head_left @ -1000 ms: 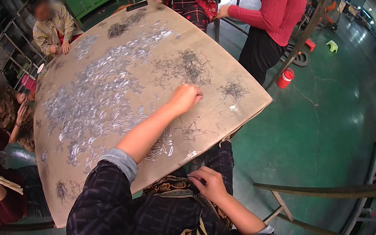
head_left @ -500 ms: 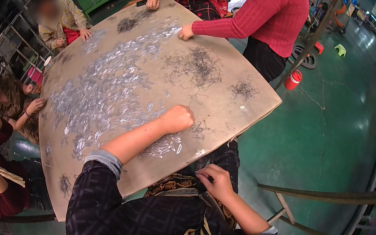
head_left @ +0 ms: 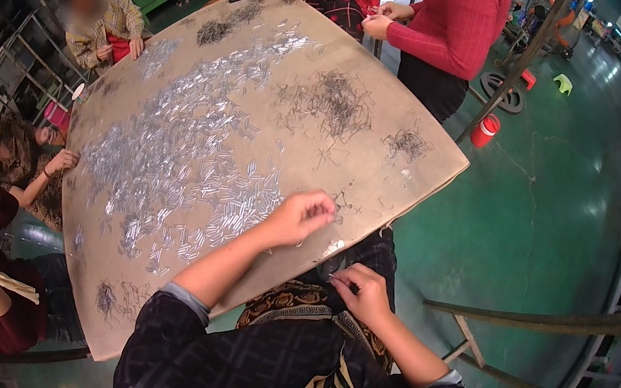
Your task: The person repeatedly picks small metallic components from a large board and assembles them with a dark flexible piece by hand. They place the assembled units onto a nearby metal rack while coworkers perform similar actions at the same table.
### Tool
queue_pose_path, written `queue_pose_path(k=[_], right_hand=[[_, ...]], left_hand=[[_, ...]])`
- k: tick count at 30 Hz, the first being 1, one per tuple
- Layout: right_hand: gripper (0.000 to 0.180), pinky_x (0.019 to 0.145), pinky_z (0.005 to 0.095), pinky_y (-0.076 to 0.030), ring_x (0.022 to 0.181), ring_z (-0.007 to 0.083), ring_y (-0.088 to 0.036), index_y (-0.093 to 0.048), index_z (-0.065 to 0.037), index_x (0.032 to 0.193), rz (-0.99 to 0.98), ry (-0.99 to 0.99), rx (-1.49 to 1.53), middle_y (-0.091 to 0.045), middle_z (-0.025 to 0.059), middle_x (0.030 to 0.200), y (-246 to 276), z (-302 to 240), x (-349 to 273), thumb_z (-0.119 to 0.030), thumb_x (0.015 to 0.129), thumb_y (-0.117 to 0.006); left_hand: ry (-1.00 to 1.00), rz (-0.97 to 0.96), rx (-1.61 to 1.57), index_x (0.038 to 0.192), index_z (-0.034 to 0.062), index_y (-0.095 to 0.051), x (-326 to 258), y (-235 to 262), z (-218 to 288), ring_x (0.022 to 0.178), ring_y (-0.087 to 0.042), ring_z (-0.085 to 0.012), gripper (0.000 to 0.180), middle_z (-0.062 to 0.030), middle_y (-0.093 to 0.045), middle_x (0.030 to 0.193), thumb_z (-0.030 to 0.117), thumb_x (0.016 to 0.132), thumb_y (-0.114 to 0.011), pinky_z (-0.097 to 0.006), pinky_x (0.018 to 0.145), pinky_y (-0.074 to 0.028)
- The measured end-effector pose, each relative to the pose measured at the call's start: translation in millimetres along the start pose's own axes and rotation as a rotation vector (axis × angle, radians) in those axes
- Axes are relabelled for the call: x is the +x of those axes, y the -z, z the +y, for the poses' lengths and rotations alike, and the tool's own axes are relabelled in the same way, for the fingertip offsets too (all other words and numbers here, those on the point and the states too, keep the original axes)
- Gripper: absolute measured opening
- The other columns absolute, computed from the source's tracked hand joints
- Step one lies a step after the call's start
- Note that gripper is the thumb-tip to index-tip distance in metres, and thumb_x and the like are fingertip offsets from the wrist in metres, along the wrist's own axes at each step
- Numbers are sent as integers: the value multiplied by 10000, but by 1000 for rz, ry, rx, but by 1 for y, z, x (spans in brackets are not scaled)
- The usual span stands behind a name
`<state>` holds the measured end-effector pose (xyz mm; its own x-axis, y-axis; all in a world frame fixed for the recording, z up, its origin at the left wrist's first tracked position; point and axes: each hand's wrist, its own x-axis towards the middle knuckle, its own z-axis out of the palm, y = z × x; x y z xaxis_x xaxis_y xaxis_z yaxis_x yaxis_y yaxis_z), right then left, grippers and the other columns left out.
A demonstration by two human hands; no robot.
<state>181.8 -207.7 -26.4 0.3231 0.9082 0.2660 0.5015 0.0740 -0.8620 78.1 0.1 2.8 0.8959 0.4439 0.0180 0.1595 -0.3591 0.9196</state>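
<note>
My left hand (head_left: pixel 300 218) is low over the near edge of the table (head_left: pixel 410 179), fingers curled in toward the thumb. Anything between its fingertips is too small to make out. Beside those fingertips lie a few thin dark bent wires (head_left: pixel 342 202). A broad spread of small shiny silver oblong pieces (head_left: pixel 195 151) covers the table left of this hand. My right hand (head_left: pixel 362 293) is over my lap, just off the table edge, thumb and fingers pinched together. A tiny thing seems to show at its fingertips, but its kind cannot be told.
Heaps of dark bent wires (head_left: pixel 333 104) lie farther across the table, with a smaller heap (head_left: pixel 406 144) near the right corner. Several people stand or sit around the far and left edges. A red bucket (head_left: pixel 485 131) stands on the green floor, and a metal frame (head_left: pixel 542 322) is at right.
My left hand has come down and right toward the near table edge, its fingers loosening from a fist. My right hand has barely moved. Two people opposite have drawn their hands off the table.
</note>
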Motion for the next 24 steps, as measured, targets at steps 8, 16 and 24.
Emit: queue_pose_path(k=[8, 16, 24], right_hand=[[98, 544, 324, -490, 612, 241, -626, -683, -2, 826, 4, -1, 29, -629, 105, 733, -2, -4, 6, -1, 755, -750], [106, 555, 315, -493, 611, 227, -620, -680, 0, 826, -17, 21, 12, -628, 103, 726, -5, -5, 6, 4, 747, -751], [78, 593, 308, -492, 621, 213, -611, -702, -13, 824, 55, 49, 15, -626, 98, 728, 2, 11, 20, -34, 749, -701]], left_hand=[[-153, -75, -318, 927, 31, -606, -67, -34, 4, 879, -551, -138, 38, -45, -577, 945, 41, 901, -631, -281, 802, -443], [-98, 109, -367, 958, 15, -599, -81, -58, -12, 885, -604, -166, 60, -79, -633, 945, 22, 901, -616, -286, 819, -474], [-400, 194, 22, 911, 59, -562, -90, -62, -7, 894, -634, -280, 132, -97, -674, 971, -45, 842, -604, -380, 795, -476]])
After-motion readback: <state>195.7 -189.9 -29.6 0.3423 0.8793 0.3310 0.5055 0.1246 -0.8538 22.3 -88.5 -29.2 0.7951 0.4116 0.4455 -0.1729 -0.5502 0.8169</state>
